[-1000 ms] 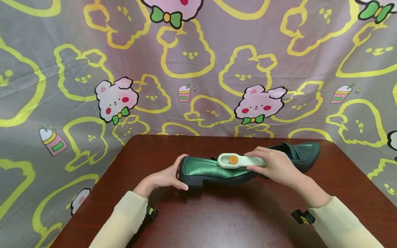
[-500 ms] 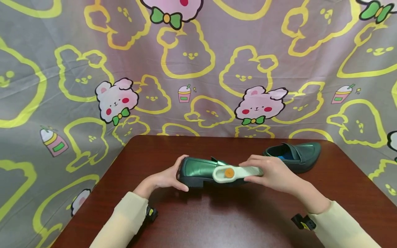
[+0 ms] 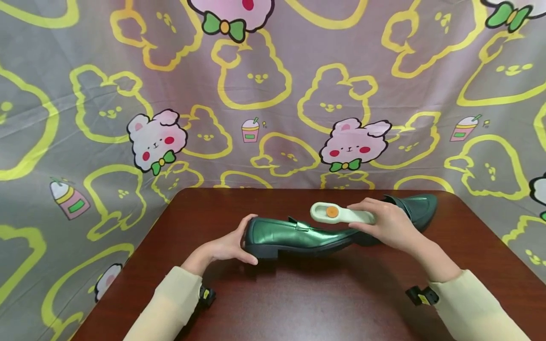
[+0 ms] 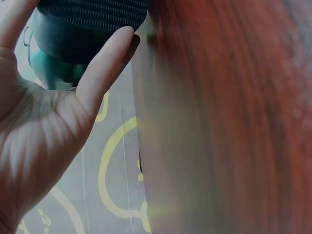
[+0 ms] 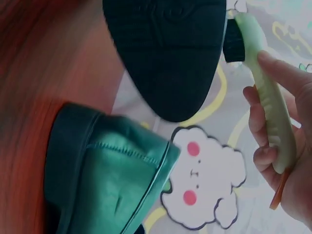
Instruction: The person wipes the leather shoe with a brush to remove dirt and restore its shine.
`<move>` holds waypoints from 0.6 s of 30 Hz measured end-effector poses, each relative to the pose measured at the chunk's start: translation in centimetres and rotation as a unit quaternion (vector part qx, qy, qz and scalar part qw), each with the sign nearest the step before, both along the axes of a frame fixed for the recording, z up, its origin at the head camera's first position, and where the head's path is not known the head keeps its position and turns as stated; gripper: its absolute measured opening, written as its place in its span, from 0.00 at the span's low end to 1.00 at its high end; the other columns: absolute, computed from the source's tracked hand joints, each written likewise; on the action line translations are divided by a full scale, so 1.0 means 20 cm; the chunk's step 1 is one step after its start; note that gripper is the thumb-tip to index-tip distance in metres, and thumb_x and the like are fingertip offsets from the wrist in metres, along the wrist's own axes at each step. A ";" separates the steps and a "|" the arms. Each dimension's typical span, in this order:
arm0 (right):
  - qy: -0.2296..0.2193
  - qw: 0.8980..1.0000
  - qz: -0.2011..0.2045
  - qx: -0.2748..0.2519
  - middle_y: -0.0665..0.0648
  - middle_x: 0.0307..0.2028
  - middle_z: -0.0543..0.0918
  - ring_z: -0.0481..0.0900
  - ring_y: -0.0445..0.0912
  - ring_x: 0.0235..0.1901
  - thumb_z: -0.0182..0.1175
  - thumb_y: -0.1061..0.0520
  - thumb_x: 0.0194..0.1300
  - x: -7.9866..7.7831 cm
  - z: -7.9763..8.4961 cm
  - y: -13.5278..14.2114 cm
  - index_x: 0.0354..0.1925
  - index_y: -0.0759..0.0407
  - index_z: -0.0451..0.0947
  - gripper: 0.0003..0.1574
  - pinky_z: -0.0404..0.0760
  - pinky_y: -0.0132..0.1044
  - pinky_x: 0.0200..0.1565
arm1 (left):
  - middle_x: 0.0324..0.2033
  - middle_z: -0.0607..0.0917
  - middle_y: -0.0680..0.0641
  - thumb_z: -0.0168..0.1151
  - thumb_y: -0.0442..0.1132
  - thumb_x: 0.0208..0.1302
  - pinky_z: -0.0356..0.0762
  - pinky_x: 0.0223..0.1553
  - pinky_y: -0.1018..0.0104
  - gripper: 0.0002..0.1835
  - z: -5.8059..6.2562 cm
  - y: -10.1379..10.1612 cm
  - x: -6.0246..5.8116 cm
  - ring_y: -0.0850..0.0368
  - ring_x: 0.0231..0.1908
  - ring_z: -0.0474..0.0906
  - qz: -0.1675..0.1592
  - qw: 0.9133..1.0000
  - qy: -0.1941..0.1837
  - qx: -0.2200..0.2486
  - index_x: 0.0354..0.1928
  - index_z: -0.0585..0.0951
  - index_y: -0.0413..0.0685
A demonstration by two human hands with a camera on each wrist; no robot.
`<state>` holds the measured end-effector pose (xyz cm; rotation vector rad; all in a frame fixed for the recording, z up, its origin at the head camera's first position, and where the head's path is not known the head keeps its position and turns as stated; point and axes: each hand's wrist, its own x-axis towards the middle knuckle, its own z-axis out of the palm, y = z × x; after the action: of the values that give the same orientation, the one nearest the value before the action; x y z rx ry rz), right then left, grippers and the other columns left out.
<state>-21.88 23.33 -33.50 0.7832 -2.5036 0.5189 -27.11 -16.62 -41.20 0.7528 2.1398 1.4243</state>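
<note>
My left hand grips the heel end of a shiny green loafer, thumb low at the heel and fingers behind it. The shoe is held tilted above the table, toe pointing right, its dark sole showing in the right wrist view. My right hand holds a pale green shoe brush with an orange button by its handle. Dark bristles show beside the sole in the right wrist view; from the head view the brush head is just above the loafer's upper, and contact cannot be told.
A second green loafer stands at the back right of the brown table, partly behind my right hand. Its heel end fills the lower left of the right wrist view. A patterned cloth hangs behind the table.
The brush went down over the loafer's side, then rose up and right to above its upper. The left hand and the gripped loafer stayed nearly still.
</note>
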 end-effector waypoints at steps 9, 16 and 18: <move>-0.064 0.996 0.065 0.000 0.34 0.35 0.74 0.69 0.34 0.30 0.69 0.44 0.46 0.10 -0.03 -0.08 0.44 0.37 0.78 0.23 0.71 0.29 0.27 | 0.57 0.58 0.43 0.72 0.34 0.43 0.67 0.49 0.58 0.57 0.01 0.01 0.00 0.49 0.53 0.64 0.001 1.000 0.004 -0.010 0.64 0.39 0.69; -0.044 0.999 0.016 -0.021 0.39 0.33 0.75 0.69 0.37 0.29 0.66 0.42 0.49 0.04 -0.04 0.02 0.44 0.44 0.78 0.22 0.70 0.34 0.29 | 0.57 0.58 0.43 0.73 0.36 0.42 0.67 0.49 0.58 0.58 0.00 0.00 0.00 0.49 0.53 0.64 0.001 1.000 0.008 -0.009 0.64 0.39 0.67; -0.027 1.000 -0.009 -0.010 0.40 0.32 0.76 0.69 0.37 0.27 0.66 0.42 0.49 0.02 -0.04 0.05 0.43 0.46 0.79 0.21 0.69 0.35 0.28 | 0.57 0.58 0.43 0.73 0.36 0.42 0.67 0.49 0.58 0.58 0.00 0.00 0.00 0.49 0.53 0.64 -0.002 1.000 0.007 -0.005 0.64 0.39 0.68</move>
<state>-21.39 24.42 -34.30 0.7484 -2.5480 0.5646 -27.13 -16.53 -41.19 0.7646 2.1530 1.4099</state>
